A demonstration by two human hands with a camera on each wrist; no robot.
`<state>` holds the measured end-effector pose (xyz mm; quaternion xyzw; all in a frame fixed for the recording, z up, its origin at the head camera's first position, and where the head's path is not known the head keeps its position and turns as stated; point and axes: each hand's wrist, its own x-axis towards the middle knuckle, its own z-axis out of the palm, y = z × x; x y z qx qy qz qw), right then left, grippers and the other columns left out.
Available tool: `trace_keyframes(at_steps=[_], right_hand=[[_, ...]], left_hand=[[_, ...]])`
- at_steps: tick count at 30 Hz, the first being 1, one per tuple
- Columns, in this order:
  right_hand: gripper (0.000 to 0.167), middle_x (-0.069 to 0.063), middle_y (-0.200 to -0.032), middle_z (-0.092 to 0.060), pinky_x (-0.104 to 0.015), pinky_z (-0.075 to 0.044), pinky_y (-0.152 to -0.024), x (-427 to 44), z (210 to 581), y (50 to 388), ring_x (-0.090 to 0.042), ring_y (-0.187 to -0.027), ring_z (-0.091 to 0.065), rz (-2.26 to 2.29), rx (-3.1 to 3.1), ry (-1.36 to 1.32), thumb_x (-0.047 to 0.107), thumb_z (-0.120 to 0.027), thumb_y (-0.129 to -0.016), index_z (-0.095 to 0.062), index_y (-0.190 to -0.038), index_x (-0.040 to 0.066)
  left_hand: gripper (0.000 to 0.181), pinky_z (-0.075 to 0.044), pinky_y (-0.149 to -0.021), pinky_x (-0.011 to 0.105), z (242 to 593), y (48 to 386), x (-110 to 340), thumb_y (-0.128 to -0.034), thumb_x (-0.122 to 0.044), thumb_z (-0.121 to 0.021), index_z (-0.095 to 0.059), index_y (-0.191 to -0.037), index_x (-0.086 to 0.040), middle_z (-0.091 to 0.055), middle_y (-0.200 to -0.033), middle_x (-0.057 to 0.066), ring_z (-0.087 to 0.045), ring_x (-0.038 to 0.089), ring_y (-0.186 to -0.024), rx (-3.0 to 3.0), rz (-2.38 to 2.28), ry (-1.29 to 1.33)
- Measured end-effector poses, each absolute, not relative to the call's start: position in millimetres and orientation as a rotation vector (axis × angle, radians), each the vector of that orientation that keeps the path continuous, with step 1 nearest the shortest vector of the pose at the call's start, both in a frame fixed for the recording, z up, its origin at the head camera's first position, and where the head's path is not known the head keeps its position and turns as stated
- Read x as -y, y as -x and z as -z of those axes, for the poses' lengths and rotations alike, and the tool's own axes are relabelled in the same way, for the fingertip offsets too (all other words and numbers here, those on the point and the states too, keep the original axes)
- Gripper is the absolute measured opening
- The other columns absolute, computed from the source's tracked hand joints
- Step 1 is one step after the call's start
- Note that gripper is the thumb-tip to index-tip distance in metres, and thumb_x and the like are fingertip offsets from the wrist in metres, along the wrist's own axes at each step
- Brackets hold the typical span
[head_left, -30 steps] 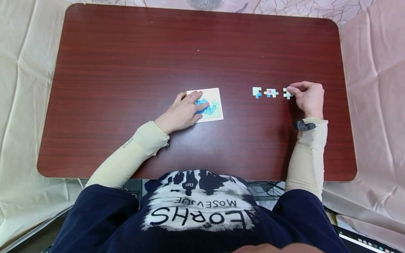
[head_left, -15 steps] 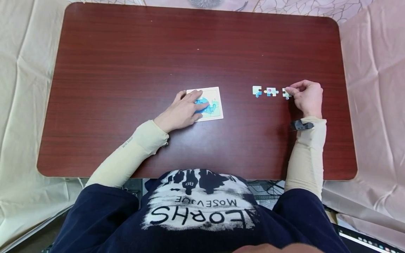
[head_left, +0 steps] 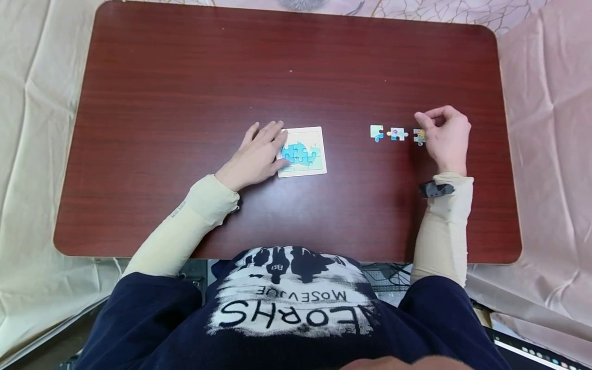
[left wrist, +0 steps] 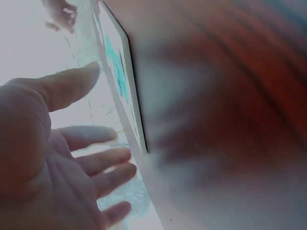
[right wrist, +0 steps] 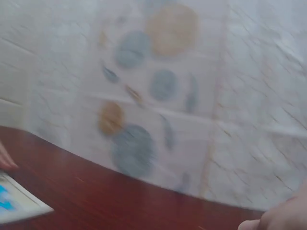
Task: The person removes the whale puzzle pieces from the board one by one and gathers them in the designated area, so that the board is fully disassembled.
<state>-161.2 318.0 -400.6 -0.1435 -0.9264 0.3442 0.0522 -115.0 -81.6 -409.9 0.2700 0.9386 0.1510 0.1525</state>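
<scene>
A light-framed puzzle board [head_left: 301, 174] holding joined blue and pale pieces lies mid-table in the head view. The left hand [head_left: 253, 156], fingers extended, is over its left edge; the left wrist view shows this hand [left wrist: 72, 158] spread beside the board [left wrist: 127, 76]. To the right, three loose pieces lie in a row: a left piece [head_left: 376, 132], a middle piece [head_left: 397, 134] and a right piece [head_left: 418, 135]. The right hand [head_left: 447, 139] is at the right piece, partly covering it, with thumb and bent index finger above it and nothing visible between them.
The dark red-brown table [head_left: 208, 67] has rounded corners. Light cloth hangs at the left [head_left: 37, 128] and right [head_left: 546, 128], and a patterned covering [right wrist: 259, 96] stands beyond the far edge. The person's dark shirt [head_left: 287, 344] is at the near edge.
The left hand has slid left, uncovering more of the board. The right thumb and index finger have lifted off the right piece and moved away from the body.
</scene>
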Motion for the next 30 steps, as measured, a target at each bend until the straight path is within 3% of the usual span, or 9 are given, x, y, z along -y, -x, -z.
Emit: trace_keyframes(at_steps=[6,11,15,19,25,30], right_hand=[[0.036,-0.004,-0.085,-0.064,-0.024,-0.039,-0.066,-243,389,156,-0.015,-0.073,-0.054,-1.031,2.957,-0.081,0.038,-0.071,-0.088,-0.072,-0.107,0.007],[0.037,-0.005,-0.097,-0.061,-0.039,-0.034,-0.087,-184,392,154,-0.024,-0.095,-0.050,-0.959,3.127,-0.574,0.033,-0.072,-0.088,-0.070,-0.115,0.009],[0.042,-0.005,-0.104,-0.057,-0.042,-0.029,-0.084,-147,400,151,-0.025,-0.099,-0.043,-0.817,3.180,-0.909,0.034,-0.073,-0.087,-0.068,-0.123,0.012],[0.048,-0.004,-0.107,-0.052,-0.040,-0.028,-0.081,-124,406,150,-0.023,-0.099,-0.038,-0.656,3.173,-1.103,0.037,-0.073,-0.087,-0.065,-0.129,0.015],[0.051,-0.003,-0.106,-0.047,-0.044,-0.028,-0.082,-110,410,150,-0.025,-0.098,-0.035,-0.501,3.125,-1.268,0.038,-0.074,-0.085,-0.064,-0.131,0.019],[0.046,-0.003,-0.106,-0.048,-0.045,-0.027,-0.083,-105,410,150,-0.025,-0.097,-0.035,-0.475,3.135,-1.289,0.033,-0.075,-0.086,-0.067,-0.128,0.017]], left_hand=[[0.081,-0.003,-0.116,0.050,409,115,84,-0.0949,-0.046,-0.057,-0.027,-0.150,0.004,-0.020,-0.159,0.018,-0.014,0.030,-0.147,-2.694,-0.368,-0.678],[0.091,-0.003,-0.117,0.049,413,115,83,-0.0929,-0.055,-0.055,-0.021,-0.151,0.005,-0.014,-0.160,0.018,-0.008,0.029,-0.148,-2.678,-0.348,-0.610],[0.097,0.003,-0.117,0.048,419,116,80,-0.0931,-0.061,-0.049,-0.010,-0.153,0.005,0.001,-0.162,0.016,0.005,0.026,-0.149,-2.639,-0.299,-0.550],[0.098,0.005,-0.116,0.049,421,118,78,-0.0935,-0.063,-0.046,-0.005,-0.154,0.002,0.006,-0.162,0.014,0.010,0.025,-0.148,-2.622,-0.255,-0.556],[0.095,0.004,-0.116,0.053,420,118,79,-0.0924,-0.064,-0.047,-0.005,-0.156,-0.008,0.003,-0.163,0.008,0.009,0.020,-0.148,-2.621,-0.235,-0.543],[0.094,0.004,-0.116,0.053,418,120,79,-0.0930,-0.064,-0.046,-0.006,-0.156,-0.005,0.003,-0.163,0.009,0.009,0.020,-0.148,-2.616,-0.190,-0.572]])
